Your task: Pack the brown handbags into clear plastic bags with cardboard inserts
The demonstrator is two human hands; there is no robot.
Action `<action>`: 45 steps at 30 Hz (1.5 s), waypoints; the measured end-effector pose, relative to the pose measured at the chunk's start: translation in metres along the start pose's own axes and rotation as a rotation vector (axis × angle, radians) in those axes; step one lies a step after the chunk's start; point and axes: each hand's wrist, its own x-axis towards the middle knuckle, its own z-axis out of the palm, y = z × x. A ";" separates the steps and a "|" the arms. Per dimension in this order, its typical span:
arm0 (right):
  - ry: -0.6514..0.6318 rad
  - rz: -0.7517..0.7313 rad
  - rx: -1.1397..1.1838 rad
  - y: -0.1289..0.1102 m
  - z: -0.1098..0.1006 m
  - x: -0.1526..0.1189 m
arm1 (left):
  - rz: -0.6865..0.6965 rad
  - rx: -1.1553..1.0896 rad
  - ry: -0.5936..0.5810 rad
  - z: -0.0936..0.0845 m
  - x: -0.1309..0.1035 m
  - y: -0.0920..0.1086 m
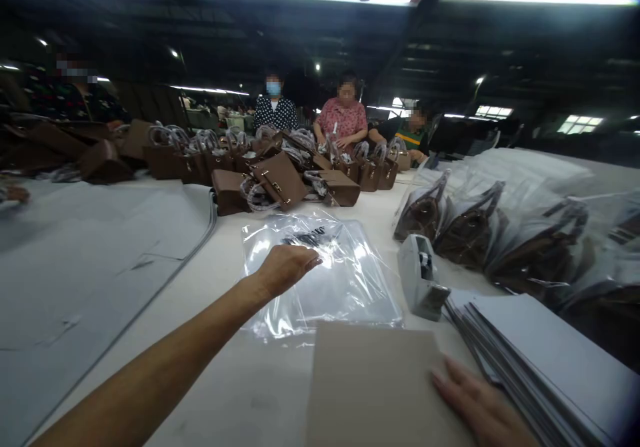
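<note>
My left hand (287,268) is closed, its fingers pinched on the top of a stack of clear plastic bags (350,287) with dark print. My right hand (475,394), blurred, has its fingers apart and lies at the right edge of a flat grey-beige board (373,380). The board is near the front of the white table, just below the plastic bags. Whether the right fingers grip the board's edge cannot be made out.
Brown handbags (283,180) are heaped across the back. A grey tape dispenser (423,277) stands right of the plastic, near stacked boards (545,354) and bagged handbags (467,234). Large grey sheets (90,267) cover the left. Several people stand behind; a person's hand (15,192) shows far left.
</note>
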 end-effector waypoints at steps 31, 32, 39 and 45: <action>0.196 -0.343 -0.566 -0.037 0.069 0.187 | 0.432 0.104 0.024 0.070 -0.037 -0.017; 0.146 -0.312 -0.543 -0.036 0.071 0.191 | 0.438 0.102 0.034 0.076 -0.041 -0.016; -0.061 -0.015 -0.190 -0.051 0.063 0.186 | 0.215 0.067 0.119 0.077 -0.053 -0.032; -0.009 0.170 -0.004 -0.057 0.053 0.186 | 0.000 0.014 0.135 0.057 -0.044 -0.025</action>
